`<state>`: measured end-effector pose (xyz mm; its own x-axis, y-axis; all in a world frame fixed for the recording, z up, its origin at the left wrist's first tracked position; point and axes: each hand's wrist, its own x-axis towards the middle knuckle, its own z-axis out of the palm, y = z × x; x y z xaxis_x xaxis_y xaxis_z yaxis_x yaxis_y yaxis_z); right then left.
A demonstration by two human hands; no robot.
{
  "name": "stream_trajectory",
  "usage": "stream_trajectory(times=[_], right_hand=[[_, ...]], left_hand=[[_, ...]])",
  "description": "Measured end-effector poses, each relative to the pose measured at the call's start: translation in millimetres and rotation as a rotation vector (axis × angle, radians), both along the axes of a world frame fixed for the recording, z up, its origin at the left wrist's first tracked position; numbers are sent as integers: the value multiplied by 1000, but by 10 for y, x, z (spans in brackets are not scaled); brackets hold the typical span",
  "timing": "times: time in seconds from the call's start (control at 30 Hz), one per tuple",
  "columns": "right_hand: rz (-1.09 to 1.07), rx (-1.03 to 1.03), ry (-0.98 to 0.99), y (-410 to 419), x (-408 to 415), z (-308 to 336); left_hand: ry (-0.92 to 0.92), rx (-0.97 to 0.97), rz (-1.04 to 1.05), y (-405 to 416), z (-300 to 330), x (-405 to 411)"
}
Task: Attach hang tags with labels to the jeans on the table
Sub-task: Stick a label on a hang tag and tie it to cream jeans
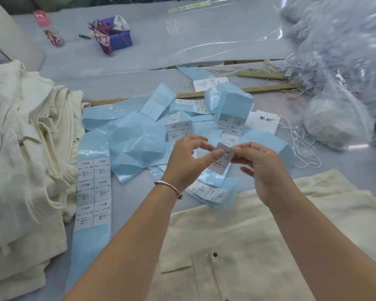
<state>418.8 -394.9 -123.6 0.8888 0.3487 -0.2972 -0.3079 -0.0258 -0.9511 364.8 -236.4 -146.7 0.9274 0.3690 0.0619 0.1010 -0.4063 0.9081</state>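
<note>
label (pixel 221 160) between both hands

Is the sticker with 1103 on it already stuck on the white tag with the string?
No, the sticker is pinched between the left hand and right hand, apart from the white hang tag lying farther back on the table.

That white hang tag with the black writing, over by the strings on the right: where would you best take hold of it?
Probably by its near right corner, coming from the right. The hang tag lies flat on the table, and its left edge sits against the blue label backing, so that side looks crowded. Its right edge is bare, with only the loose strings beside it.
</note>
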Motion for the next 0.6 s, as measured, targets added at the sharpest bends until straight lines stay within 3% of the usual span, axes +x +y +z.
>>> stream_trajectory(times=[0.1, 0.23, 0.33, 0.43, 0.6], right_hand=[[17, 14, 7, -199, 136, -25], [-65, -24, -37, -483, 460, -206], [-190, -239, -253, -719, 963, -409], [-166, -482, -430, -798, 1585, -625], [236, -924, -715, -609, 2435, -870]], left_hand=[[-9, 57, 1, -216, 8, 110], [16, -38, 102, -462, -53, 352], [23, -191, 266, -641, -114, 614], [-18, -409, 297, -845, -132, 940], [-32, -582, 308, -1025, -165, 1304]])
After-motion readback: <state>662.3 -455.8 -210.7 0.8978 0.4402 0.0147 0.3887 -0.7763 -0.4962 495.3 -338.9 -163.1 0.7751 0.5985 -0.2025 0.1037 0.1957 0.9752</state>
